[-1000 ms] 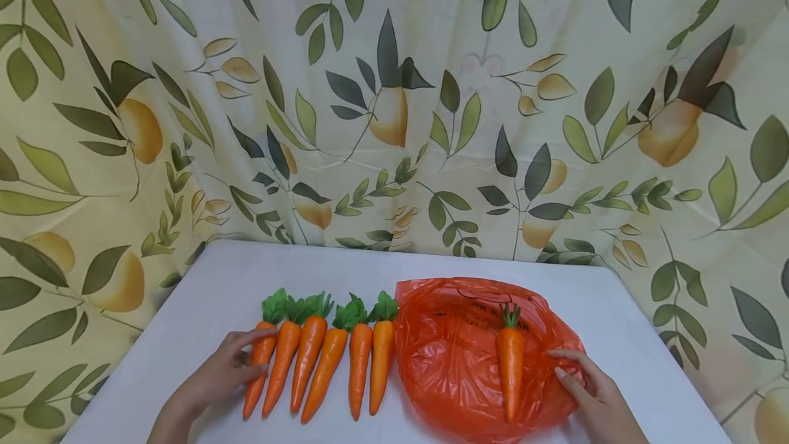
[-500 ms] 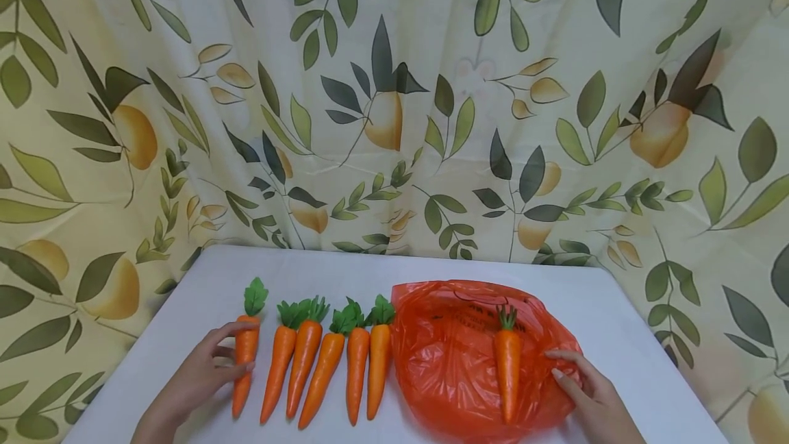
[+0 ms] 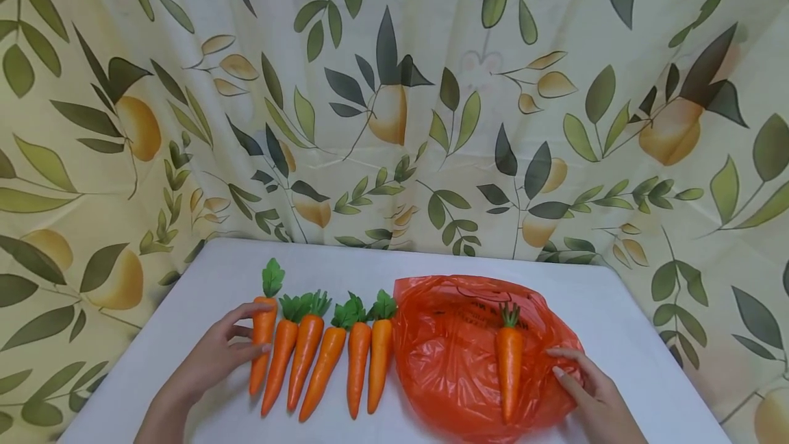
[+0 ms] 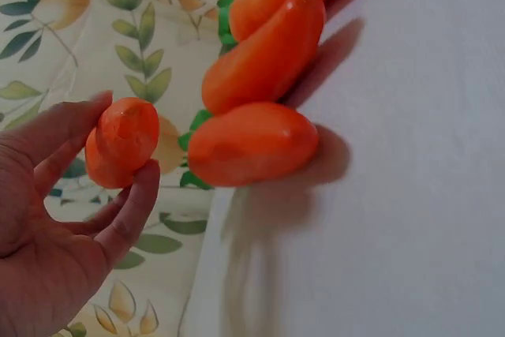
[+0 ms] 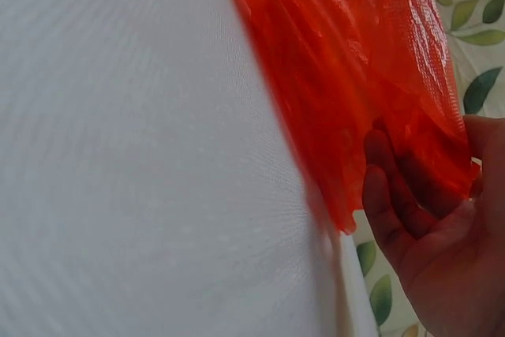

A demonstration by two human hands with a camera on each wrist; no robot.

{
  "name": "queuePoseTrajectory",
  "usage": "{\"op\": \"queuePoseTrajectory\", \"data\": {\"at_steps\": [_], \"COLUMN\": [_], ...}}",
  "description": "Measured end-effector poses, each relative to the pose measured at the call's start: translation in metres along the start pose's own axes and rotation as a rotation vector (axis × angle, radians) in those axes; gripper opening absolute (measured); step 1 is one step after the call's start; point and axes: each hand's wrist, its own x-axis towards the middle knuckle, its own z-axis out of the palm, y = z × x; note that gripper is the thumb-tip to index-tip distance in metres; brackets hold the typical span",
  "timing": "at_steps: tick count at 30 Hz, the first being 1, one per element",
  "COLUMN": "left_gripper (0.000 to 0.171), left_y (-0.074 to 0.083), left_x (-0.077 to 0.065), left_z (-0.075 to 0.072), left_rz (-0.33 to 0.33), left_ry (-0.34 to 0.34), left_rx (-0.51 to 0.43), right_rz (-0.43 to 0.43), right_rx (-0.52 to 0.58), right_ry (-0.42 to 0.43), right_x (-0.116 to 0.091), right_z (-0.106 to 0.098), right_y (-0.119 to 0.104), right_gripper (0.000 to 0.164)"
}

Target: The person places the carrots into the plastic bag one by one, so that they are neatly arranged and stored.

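Observation:
My left hand (image 3: 212, 355) pinches a carrot (image 3: 264, 321) with a green leafy top between thumb and fingers. The left wrist view shows this carrot (image 4: 122, 144) apart from the white surface, its thick end held. Just right of it lies a row of several more orange carrots (image 3: 327, 368), tips toward me. Farther right, a red plastic bag (image 3: 444, 375) lies spread out, and one carrot (image 3: 509, 368) rests on it. At the bag's right edge my right hand (image 3: 594, 389) holds the thin plastic between thumb and fingers; in the right wrist view the red bag (image 5: 331, 69) partly covers those fingers.
A white table (image 3: 345, 262) bears everything. Behind it and at both sides hangs a curtain (image 3: 394, 190) printed with leaves and fruit.
My left hand has drawn the leftmost carrot away from the row to the left, then raised it and brought it back a little rightward. The right hand stays at the bag's edge.

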Motion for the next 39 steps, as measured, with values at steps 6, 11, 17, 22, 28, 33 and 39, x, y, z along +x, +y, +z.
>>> {"op": "queuePoseTrajectory", "data": {"at_steps": [6,11,17,22,28,33,39], "left_gripper": [0.061,0.059,0.058,0.059,0.059,0.059,0.058], "left_y": [0.014,0.026,0.043,0.054,0.066,0.076,0.088], "left_x": [0.01,0.013,0.012,0.013,0.017,0.019,0.023], "left_z": [0.005,0.008,0.018,0.029,0.042,0.053,0.067], "left_rz": [0.009,0.021,0.055,0.088,0.089,0.12,0.106], "left_ry": [-0.035,-0.057,-0.104,-0.161,-0.195,-0.223,-0.22], "left_rx": [-0.011,-0.017,-0.045,-0.104,-0.136,-0.155,-0.145], "right_rz": [-0.041,-0.101,-0.053,0.0,0.019,0.009,-0.029], "right_rx": [0.001,0.001,0.019,0.007,0.047,0.04,0.036], "right_ry": [0.017,0.015,0.007,-0.009,-0.015,-0.02,-0.011], "right_x": [-0.002,-0.003,-0.003,-0.002,-0.006,-0.006,-0.005], "right_z": [0.003,0.006,0.006,0.004,0.004,0.005,0.004], "right_y": [-0.002,-0.002,-0.002,-0.003,-0.006,-0.006,-0.004], "right_gripper": [0.042,0.039,0.041,0.044,0.046,0.047,0.045]}}
